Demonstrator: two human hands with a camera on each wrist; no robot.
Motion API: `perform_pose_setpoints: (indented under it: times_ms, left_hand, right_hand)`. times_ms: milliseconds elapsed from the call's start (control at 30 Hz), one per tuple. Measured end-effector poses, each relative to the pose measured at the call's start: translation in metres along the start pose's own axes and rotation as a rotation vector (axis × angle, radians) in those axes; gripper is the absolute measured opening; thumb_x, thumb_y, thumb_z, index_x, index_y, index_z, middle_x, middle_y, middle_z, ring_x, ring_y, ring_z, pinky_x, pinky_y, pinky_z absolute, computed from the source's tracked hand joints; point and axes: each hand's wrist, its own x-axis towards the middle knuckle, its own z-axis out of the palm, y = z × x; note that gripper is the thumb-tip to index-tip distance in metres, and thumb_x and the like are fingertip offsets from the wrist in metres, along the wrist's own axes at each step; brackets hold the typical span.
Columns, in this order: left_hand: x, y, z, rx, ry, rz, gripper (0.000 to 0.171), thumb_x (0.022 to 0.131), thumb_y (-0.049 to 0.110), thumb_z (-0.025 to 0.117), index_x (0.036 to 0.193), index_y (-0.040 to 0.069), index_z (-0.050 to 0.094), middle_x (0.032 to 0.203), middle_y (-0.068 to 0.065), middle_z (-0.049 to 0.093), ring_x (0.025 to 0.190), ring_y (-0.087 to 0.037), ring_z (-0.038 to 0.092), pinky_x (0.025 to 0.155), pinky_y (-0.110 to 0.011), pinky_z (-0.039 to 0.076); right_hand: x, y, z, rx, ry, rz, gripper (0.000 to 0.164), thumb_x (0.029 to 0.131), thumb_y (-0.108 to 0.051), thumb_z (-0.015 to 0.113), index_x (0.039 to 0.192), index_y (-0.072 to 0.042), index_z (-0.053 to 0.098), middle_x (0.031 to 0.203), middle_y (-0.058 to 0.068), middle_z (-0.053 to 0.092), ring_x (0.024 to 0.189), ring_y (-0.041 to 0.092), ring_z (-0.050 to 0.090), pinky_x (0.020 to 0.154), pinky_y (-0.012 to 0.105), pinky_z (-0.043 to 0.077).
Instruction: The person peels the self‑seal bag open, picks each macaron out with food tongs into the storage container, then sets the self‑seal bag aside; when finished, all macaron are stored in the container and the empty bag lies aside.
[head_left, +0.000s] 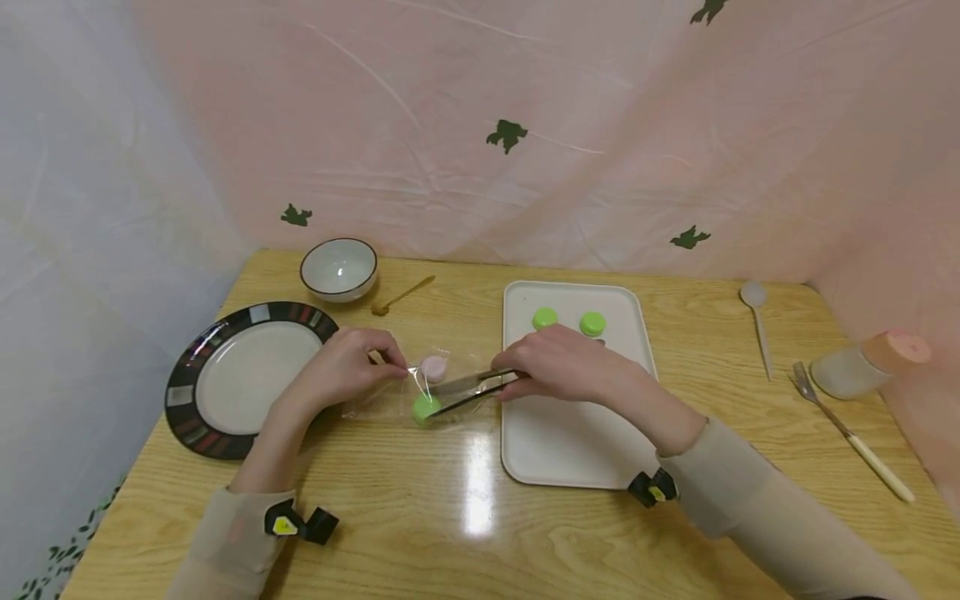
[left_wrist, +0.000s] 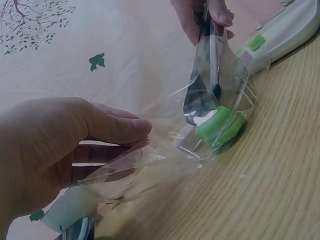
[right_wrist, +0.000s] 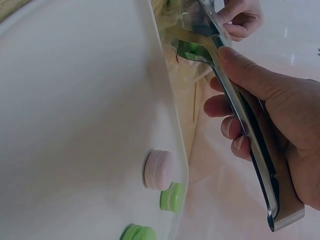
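My left hand (head_left: 348,362) pinches the edge of a clear plastic bag (left_wrist: 150,170) between thumb and fingers, above the table. Inside the bag are a green macaron (left_wrist: 220,125) and a pink macaron (head_left: 433,367). Metal tongs (right_wrist: 250,130) are held in my right hand (head_left: 558,362), with their tips reaching into the bag at the green macaron. Whether the tips still squeeze it, I cannot tell. Below my right forearm lies a white tray (head_left: 570,450). On it, the right wrist view shows a pink macaron (right_wrist: 158,170) and two green macarons (right_wrist: 172,197).
A dark-rimmed plate (head_left: 187,417) sits at the left, with a bowl (head_left: 339,271) and a small gold spoon (head_left: 405,294) behind it. On the right lie a grey spoon (head_left: 759,329), a fork (head_left: 855,446) and a glass jar (head_left: 847,372) tipped towards the wall cloth.
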Motion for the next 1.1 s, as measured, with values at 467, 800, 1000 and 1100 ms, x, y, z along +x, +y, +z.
perform_pose_setpoints:
  times_ms: [467,800,1000,1100]
  left_hand:
    - [-0.0007,0.0,-0.0003,-0.006,-0.005,-0.006,0.008,0.08,0.025,0.075,0.076,0.029,0.069,0.074,0.017,0.066,0.074,-0.004,0.062,0.074,-0.028,0.048]
    - [-0.002,0.0002,-0.0003,0.003,0.003,0.0,0.008,0.08,0.026,0.075,0.076,0.029,0.069,0.074,0.017,0.066,0.074,-0.002,0.061,0.073,-0.03,0.049]
    - [-0.0018,0.0005,0.0001,-0.005,0.001,-0.001,0.008,0.08,0.026,0.075,0.076,0.029,0.069,0.074,0.017,0.066,0.074,-0.003,0.062,0.073,-0.031,0.05]
    - [-0.0009,0.0011,0.0001,-0.009,-0.005,-0.005,0.008,0.08,0.025,0.075,0.076,0.029,0.069,0.074,0.017,0.066,0.074,-0.004,0.062,0.073,-0.03,0.049]
  right_hand:
    - [-0.0028,0.0008,-0.003,-0.013,0.014,0.009,0.018,0.084,-0.045,0.066,0.08,-0.028,0.058,0.06,-0.015,0.045,0.054,0.002,0.038,0.05,0.022,0.031]
    - [0.0017,-0.0014,-0.0045,-0.028,-0.004,0.011,0.02,0.083,-0.046,0.067,0.081,-0.028,0.058,0.061,-0.015,0.048,0.055,0.003,0.041,0.05,0.023,0.033]
    - [0.0033,-0.0022,-0.0048,-0.031,-0.009,0.012,0.021,0.083,-0.046,0.066,0.08,-0.028,0.057,0.061,-0.015,0.048,0.056,0.003,0.042,0.051,0.023,0.033]
    - [0.0033,-0.0018,-0.0049,-0.025,-0.014,0.016,0.022,0.082,-0.046,0.066,0.079,-0.027,0.057,0.061,-0.015,0.048,0.056,0.003,0.042,0.052,0.023,0.033]
